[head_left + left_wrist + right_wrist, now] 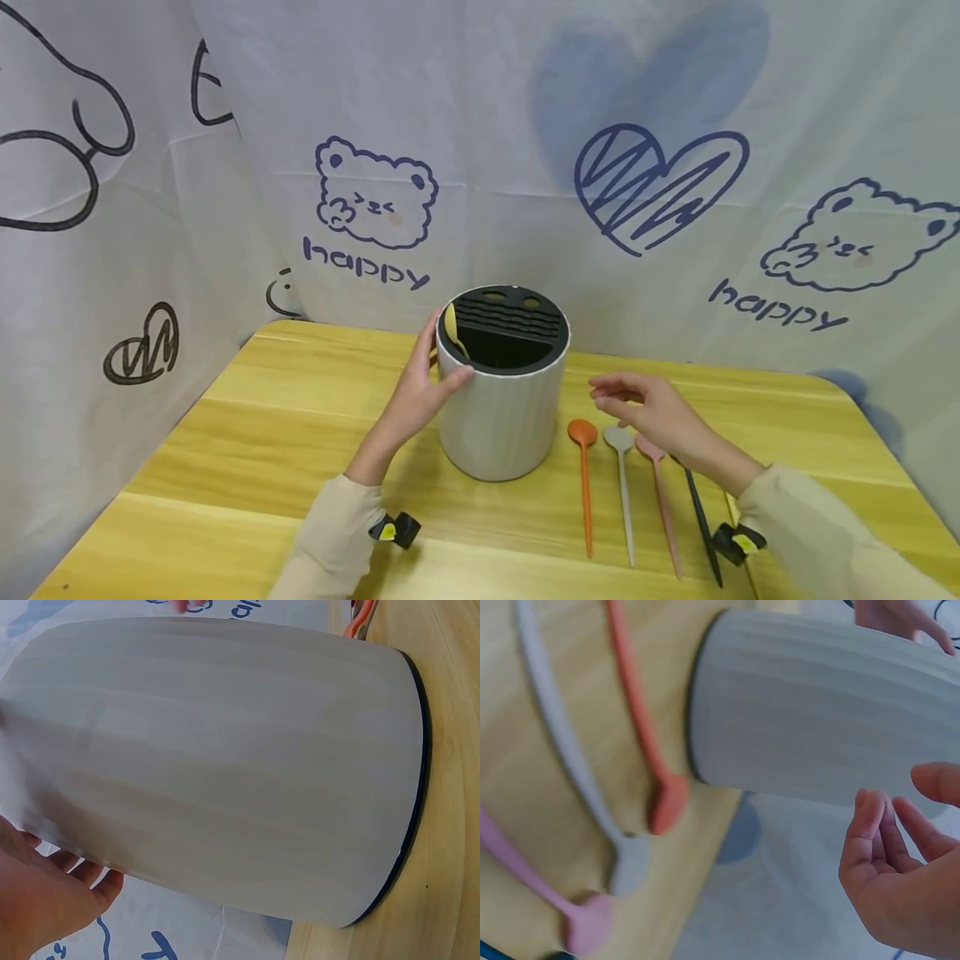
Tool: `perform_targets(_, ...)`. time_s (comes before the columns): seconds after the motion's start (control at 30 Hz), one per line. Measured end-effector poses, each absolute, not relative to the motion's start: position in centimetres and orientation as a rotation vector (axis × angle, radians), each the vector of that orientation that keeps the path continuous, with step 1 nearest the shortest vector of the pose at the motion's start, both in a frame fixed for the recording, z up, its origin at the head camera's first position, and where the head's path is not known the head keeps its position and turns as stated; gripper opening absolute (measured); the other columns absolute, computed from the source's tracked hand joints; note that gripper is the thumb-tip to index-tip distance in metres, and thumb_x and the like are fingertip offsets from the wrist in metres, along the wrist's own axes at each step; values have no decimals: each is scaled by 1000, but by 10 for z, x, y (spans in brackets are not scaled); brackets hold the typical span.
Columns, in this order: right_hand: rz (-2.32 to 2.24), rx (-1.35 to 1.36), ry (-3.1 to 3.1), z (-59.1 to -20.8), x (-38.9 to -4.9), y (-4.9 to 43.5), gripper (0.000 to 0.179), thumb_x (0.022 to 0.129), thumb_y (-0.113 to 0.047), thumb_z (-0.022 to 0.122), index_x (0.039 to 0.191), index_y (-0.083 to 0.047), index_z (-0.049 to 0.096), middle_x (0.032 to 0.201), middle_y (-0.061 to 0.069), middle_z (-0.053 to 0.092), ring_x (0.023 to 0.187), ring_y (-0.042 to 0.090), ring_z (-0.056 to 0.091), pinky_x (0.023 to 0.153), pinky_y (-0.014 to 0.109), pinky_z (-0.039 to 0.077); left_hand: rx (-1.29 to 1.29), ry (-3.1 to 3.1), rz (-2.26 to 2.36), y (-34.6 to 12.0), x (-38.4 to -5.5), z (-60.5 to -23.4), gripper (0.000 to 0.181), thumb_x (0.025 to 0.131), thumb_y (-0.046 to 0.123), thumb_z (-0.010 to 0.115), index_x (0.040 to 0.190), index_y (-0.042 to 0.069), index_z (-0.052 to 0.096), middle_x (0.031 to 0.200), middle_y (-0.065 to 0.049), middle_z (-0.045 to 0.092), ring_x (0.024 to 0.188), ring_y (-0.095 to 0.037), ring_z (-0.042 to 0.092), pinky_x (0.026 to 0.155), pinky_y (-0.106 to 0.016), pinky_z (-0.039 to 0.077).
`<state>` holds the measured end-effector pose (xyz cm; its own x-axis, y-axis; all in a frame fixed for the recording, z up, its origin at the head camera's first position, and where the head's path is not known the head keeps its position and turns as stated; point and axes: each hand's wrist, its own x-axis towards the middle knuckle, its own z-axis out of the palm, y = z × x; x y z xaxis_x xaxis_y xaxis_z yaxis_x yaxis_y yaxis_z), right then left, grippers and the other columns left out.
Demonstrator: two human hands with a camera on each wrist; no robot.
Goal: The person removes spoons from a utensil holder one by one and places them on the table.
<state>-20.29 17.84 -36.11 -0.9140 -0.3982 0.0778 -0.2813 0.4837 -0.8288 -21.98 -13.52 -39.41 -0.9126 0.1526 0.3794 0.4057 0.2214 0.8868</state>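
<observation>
A white ribbed utensil holder [501, 425] with a black slotted lid [510, 321] stands upright on the table. A yellow spoon [452, 323] sits in the lid's left side, bowl up. My left hand [420, 392] grips the holder's left side near the rim, thumb in front and fingers behind. My right hand [652, 408] hovers right of the holder, fingers loosely bent and holding nothing. Below and beside it lie an orange spoon [582, 432], a light grey spoon [619, 438], a pink spoon [651, 447] and a dark-handled utensil [702, 525], its head hidden.
The yellow wooden table [247, 467] carries everything. A thin yellow handle [731, 504] lies at the far right, partly behind my right wrist. White cloth [480, 125] with printed bears and hearts hangs behind the table and along its left side.
</observation>
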Motion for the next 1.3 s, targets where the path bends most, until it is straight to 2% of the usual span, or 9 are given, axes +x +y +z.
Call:
perform_targets(0.33,-1329,-633,2744,-305,-219,154,31,97,-16,57,122,3,61,109,14,65,93,25,58,69,29,54,-516,-2277,-1769,-133,-221,-397,98,83,55,64,156,16,12,159,-6,17,142,-30,21,111,-55,24)
perform_targets(0.6,-1343,-609,2743,-284,-226,120,33,96,-17,60,125,-1,62,118,13,63,107,28,56,87,40,51,-512,-2275,-1758,-134,-220,-398,92,86,42,64,156,14,12,159,-9,17,141,-31,23,110,-55,25)
perform_targets(0.67,-1358,-627,2738,-282,-226,110,33,94,-15,62,124,-1,63,117,13,64,106,27,56,87,39,51,-511,-2281,-1753,-134,-221,-399,91,86,40,63,156,14,12,159,-9,17,141,-32,23,110,-55,25)
perform_targets(0.87,-1480,-582,2640,-273,-229,82,33,91,-13,66,122,-1,65,116,12,66,101,24,59,76,32,54,-506,-2291,-1771,-135,-220,-396,89,87,36,63,156,15,11,159,-7,17,142,-29,22,111,-54,24)
perform_targets(1.0,-1559,-520,2564,-268,-230,66,36,90,-13,67,125,-3,64,116,10,67,102,22,61,74,31,53,-515,-2291,-1777,-135,-219,-394,88,88,36,63,156,16,12,159,-6,17,142,-29,22,112,-53,23)
perform_targets(1.13,-1592,-521,2513,-267,-230,56,41,90,-12,69,129,-4,62,114,10,68,100,22,62,67,29,51,-521,-2289,-1777,-136,-219,-394,88,88,36,63,156,16,11,159,-7,16,142,-29,21,112,-54,23)
perform_targets(1.3,-1598,-495,2478,-271,-231,49,40,88,-14,71,126,-5,64,111,8,69,93,23,62,59,27,47,-524,-2292,-1777,-135,-220,-394,87,89,36,62,156,17,10,160,-6,15,143,-29,20,112,-54,23)
